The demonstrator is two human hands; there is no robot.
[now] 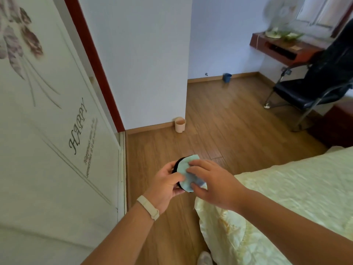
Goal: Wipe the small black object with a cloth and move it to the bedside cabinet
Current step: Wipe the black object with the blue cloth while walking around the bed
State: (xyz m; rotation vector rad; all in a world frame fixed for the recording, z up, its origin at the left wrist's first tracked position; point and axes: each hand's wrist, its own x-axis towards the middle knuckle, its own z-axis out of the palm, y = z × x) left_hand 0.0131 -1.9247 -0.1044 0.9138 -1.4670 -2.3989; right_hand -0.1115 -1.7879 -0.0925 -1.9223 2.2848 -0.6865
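We have the small black object (176, 167) pinched in our left hand (165, 185), thumb on the near side and fingers curled behind it, so only a dark sliver of its edge shows past the cloth (188, 173). Our right hand (214, 181) lies flat over that pale blue cloth, fingers spread and pressing it against the object's face; it clamps nothing, it only pushes the cloth down. Both hands are held in the air just off the corner of the bed (286, 197), above the wooden floor (219, 119).

We judge that we are in the wiping step, with the move to the cabinet not yet begun. From the bed, a wardrobe door (57, 131) stands across the strip of floor, a small beige bin (180, 124) sits farther off by the wall corner, and a dark chair (313, 88) stands beyond the bed's far end. No bedside cabinet shows for certain, so next we must finish rubbing, keep the left-hand pinch firm, and turn to find it.
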